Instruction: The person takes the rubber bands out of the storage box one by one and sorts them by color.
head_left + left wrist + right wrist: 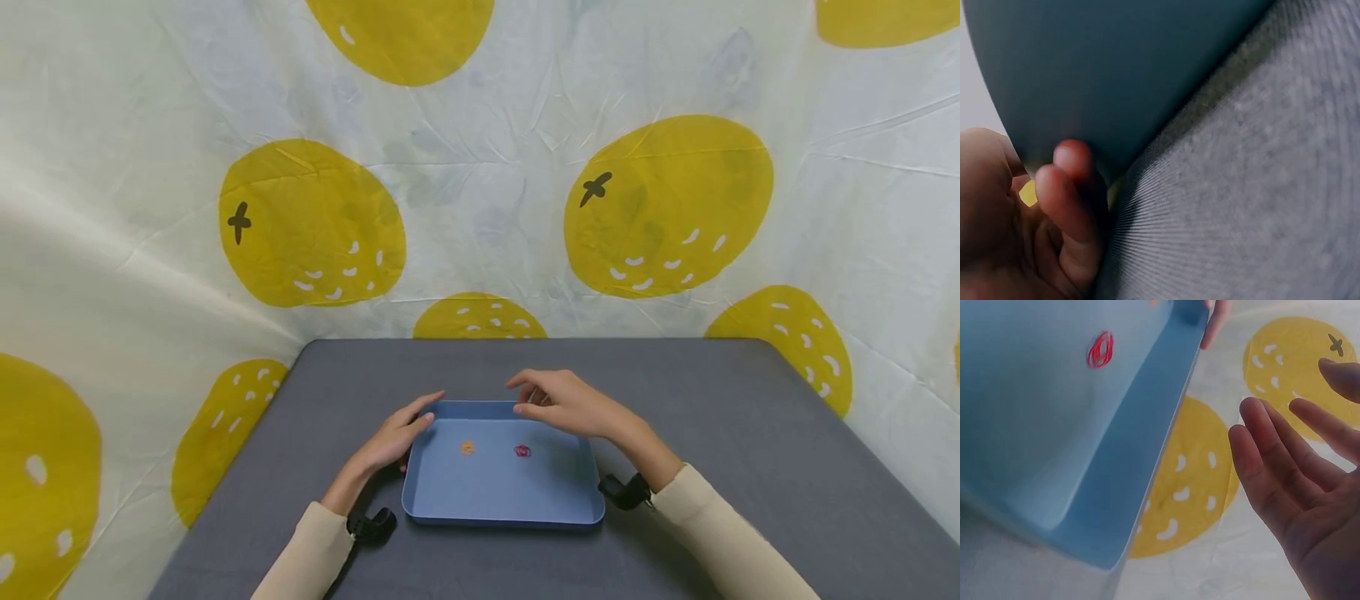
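A blue rectangular tray point(504, 500) lies on the grey table. My left hand point(390, 440) holds its far left corner, with the thumb at the rim and the fingers along the outer wall. In the left wrist view, curled fingertips point(1072, 159) touch that wall. Over the tray's far right edge hovers my right hand point(566, 404), its fingers loosely bent and nothing between them. Inside the tray lie a small bundle of thin red loops point(522, 451), like rubber bands, and a small orange looped piece point(467, 447) left of it.
The grey table point(675, 375) extends around the tray on all sides. Behind it hangs a white cloth point(480, 208) printed with big yellow fruits. Black wrist cameras point(372, 527) sit on both wrists, below beige sleeves point(712, 517).
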{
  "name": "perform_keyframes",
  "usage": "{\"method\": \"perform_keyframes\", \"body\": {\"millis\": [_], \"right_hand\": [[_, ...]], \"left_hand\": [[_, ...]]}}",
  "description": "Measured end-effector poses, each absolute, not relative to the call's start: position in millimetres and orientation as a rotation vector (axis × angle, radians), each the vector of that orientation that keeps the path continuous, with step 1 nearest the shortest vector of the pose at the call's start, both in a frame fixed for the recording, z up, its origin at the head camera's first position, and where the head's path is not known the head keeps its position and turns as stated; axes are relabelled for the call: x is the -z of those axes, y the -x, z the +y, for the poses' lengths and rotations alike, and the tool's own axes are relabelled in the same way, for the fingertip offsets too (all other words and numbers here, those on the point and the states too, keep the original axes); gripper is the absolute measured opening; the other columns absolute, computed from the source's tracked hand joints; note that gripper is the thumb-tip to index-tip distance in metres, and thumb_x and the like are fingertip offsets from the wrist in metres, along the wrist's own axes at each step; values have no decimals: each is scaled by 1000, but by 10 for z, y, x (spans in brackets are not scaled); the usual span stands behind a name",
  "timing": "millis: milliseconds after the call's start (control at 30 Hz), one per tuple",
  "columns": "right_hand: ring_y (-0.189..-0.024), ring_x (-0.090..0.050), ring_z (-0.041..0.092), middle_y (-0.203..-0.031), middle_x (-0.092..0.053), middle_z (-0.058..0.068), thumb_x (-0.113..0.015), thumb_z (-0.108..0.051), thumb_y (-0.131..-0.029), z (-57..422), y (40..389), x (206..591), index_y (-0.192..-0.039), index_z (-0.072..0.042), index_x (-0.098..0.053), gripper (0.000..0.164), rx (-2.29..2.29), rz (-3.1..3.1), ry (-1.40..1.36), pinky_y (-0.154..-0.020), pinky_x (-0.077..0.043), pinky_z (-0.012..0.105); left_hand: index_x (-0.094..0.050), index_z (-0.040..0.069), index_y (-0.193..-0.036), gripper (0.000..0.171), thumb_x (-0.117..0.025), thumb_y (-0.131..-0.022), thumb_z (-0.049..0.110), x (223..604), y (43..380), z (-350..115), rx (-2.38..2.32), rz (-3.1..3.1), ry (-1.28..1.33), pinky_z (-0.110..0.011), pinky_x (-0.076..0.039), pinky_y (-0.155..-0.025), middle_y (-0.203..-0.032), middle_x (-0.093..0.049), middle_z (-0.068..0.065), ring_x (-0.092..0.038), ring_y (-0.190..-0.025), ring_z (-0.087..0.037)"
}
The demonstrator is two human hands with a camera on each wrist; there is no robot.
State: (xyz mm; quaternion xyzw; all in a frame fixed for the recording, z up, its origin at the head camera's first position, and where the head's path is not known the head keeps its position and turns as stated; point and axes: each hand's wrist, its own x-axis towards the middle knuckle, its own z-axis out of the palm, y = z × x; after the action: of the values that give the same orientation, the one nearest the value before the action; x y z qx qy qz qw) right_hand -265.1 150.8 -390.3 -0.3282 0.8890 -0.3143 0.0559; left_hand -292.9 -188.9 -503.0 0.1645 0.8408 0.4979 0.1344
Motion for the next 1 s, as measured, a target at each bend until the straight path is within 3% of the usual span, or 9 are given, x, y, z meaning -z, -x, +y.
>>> {"method": "perform_keyframes", "body": {"millis": [100, 233, 333, 733, 1000], "right_hand": [[-96, -70, 11, -109, -74, -1, -66, -33, -103, 1444, 2689, 3915, -135, -15, -64, 36, 940, 2675, 1019, -88, -59, 31], [-97, -70, 11, -110, -75, -1, -66, -32, -103, 1349, 2736, 3942, -132, -14, -65, 34, 937, 2637, 1034, -89, -59, 31], [-97, -71, 11, -110, -75, -1, -66, -29, -103, 1261, 2775, 3976, -131, -11, -67, 33, 945, 2610, 1042, -89, -59, 31], [-89, -70, 10, -100, -77, 2, -68, -13, -99, 883, 2985, 4281, -118, -4, -74, 22, 884, 2524, 1131, -80, -58, 25], [-76, -68, 5, -89, -77, 0, -72, -9, -95, 758, 3068, 4448, -100, -8, -78, 8, 814, 2521, 1141, -70, -56, 22]], "left_hand": [[-40, 35, -159, 48, -46, -112, 36, 5045, 2951, -1900, -1454, 2417, -496, -38, -51, -43, -165, -36, -13, -55, -51, -18], [-39, 38, -159, 49, -46, -111, 42, 5039, 2964, -1897, -1439, 2413, -487, -39, -52, -44, -164, -37, -11, -57, -53, -19], [-39, 41, -158, 51, -48, -109, 46, 5029, 2976, -1892, -1437, 2400, -476, -37, -53, -45, -161, -41, -11, -52, -44, -19], [-38, 38, -160, 52, -49, -110, 40, 5056, 3003, -1913, -1447, 2384, -493, -36, -52, -42, -158, -43, -20, -50, -42, -17], [-37, 36, -161, 52, -48, -110, 41, 5051, 2972, -1924, -1462, 2371, -490, -36, -52, -42, -158, -43, -19, -49, -42, -16]]}}
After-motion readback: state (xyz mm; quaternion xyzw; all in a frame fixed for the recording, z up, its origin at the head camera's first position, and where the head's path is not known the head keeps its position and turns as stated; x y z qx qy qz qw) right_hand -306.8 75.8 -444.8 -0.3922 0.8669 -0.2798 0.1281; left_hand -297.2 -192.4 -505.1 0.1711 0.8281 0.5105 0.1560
